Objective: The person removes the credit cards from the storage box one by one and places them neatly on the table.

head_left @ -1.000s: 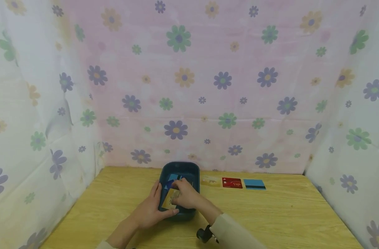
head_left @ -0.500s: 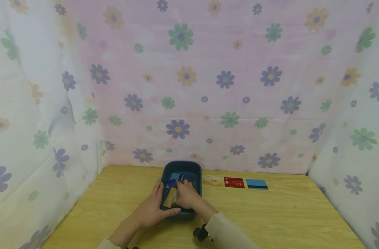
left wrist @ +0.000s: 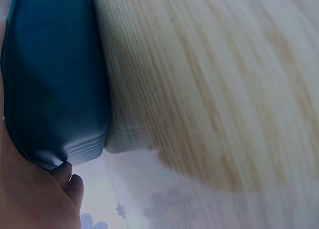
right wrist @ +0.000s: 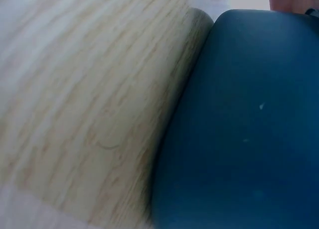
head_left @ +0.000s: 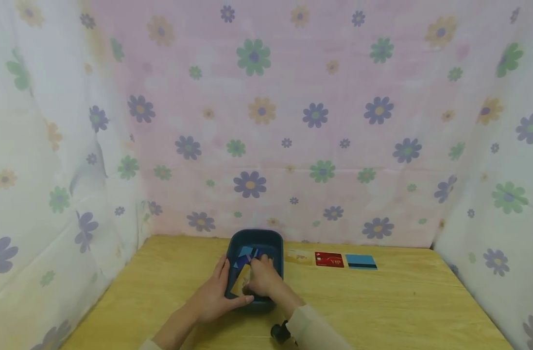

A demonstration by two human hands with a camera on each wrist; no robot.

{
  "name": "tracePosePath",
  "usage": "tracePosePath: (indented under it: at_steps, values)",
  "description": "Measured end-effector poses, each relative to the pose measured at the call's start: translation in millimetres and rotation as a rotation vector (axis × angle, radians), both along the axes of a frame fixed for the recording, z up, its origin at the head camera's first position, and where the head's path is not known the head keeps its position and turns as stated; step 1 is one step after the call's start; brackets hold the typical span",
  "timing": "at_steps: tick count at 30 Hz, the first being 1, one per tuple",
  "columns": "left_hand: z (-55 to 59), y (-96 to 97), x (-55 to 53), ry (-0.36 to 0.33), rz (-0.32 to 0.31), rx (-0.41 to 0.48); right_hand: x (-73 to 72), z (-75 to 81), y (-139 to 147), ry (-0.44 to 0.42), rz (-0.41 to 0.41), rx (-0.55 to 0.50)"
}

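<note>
A dark teal plastic basket (head_left: 256,237) stands near the table's back edge. My left hand (head_left: 209,297) holds it at the near left corner, fingers along the outer left side and thumb over the front rim. In the left wrist view, two fingertips (left wrist: 74,189) show by the basket's outer wall. Inside lie a gold card (head_left: 240,284), a dark blue card (head_left: 241,263) and a light blue card (head_left: 245,252). My right hand (head_left: 266,281) reaches down into the basket, over the gold card's right part. Its fingertips are hidden, and I cannot tell whether they pinch a card.
Right of the basket, a pale card (head_left: 300,256), a red VIP card (head_left: 329,259) and a blue card with a black stripe (head_left: 361,262) lie in a row on the wooden table (head_left: 380,311). Flowered cloth (head_left: 266,121) hangs behind and at both sides.
My right hand has sunk a little deeper into the basket, its fingers now lower among the cards. Less of the gold card shows. The left hand keeps its place on the basket.
</note>
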State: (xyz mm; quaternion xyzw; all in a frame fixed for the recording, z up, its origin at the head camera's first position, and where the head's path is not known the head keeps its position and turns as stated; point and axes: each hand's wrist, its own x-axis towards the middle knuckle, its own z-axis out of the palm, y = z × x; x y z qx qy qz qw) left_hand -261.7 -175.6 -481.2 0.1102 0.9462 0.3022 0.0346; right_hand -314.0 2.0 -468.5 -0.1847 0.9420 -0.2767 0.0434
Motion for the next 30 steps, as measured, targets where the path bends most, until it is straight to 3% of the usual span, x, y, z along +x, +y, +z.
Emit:
tracePosePath:
  at_steps: [9, 17, 30]
  values:
    - [-0.7, 0.5, -0.3, -0.018, 0.01, 0.019, 2.0, 0.0, 8, 0.067, 0.082, -0.21]
    - [-3.3, -2.2, -0.3, -0.035, 0.001, 0.041, 2.3, -1.2, 8, 0.048, 0.095, -0.337]
    - [-1.9, -0.4, -0.5, -0.001, -0.015, 0.02, 0.5, -0.8, 12, 0.011, 0.177, -0.331]
